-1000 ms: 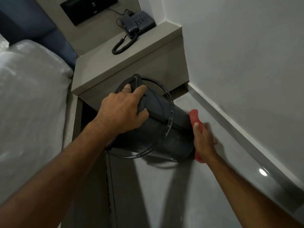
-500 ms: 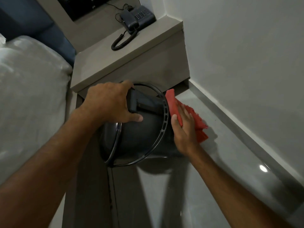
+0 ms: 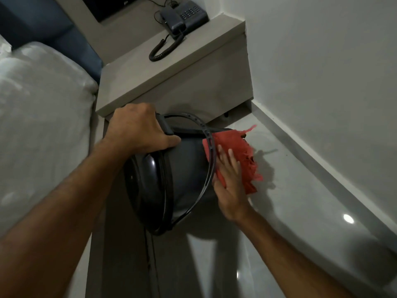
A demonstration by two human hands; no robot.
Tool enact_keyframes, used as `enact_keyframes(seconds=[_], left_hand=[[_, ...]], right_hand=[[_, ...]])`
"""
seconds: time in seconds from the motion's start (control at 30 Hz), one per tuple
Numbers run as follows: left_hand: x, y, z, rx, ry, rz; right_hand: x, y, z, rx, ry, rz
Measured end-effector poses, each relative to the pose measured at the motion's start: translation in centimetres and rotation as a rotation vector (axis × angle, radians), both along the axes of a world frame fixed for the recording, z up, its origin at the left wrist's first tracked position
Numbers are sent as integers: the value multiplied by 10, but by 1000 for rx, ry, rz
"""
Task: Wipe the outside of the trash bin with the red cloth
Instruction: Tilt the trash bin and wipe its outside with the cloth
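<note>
You can read no text, label or number anywhere here. The telephone [image 3: 184,17] at the far end of the nightstand [image 3: 171,67] has keypad buttons, but their markings are too small to make out.

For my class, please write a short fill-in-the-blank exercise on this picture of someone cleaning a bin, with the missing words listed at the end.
1. The right hand presses a ragged cloth of ____ colour against the dark round plastic trash bin.
2. The left hand grips the bin at its ____.
3. On the grey bedside shelf sits a dark corded ____.
4. The bin is tipped, not ____.

Missing words: red; rim; telephone; upright
</note>
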State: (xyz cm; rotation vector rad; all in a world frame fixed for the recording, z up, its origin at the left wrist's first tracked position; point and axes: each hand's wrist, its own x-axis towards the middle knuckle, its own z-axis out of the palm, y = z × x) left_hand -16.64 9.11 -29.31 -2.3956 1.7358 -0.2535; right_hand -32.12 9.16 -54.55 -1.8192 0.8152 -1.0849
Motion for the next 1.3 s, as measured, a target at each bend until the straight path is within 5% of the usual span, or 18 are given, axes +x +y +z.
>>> enact_keyframes(seconds=[0.1, 0.2, 0.27, 0.5, 0.63, 0.83, 0.97, 1.13, 1.3], left_hand=[[-6, 2, -1, 5, -2, 25], [0, 2, 2, 3, 68, 95], [15, 3, 5, -3, 147, 166], [49, 25, -12, 43, 670, 456], [56, 26, -20, 2, 702, 476], [62, 34, -27, -38, 744, 546], [65, 28, -34, -77, 715, 598], [71, 41, -40, -64, 709, 695], [69, 42, -38, -70, 754, 680]], right_hand=[[-10, -3, -30, -39, 24, -58], [-27, -24, -46, 345, 54, -147], [-35, -31, -35, 425, 53, -109], [-32, -18, 52, -80, -6, -1], [-36, -21, 42, -240, 77, 121], [-65, -74, 16, 246, 254, -74], [-34, -11, 50, -33, 1, 105], [-29, 2, 33, -242, 10, 130], [-56, -64, 10, 286, 174, -58]])
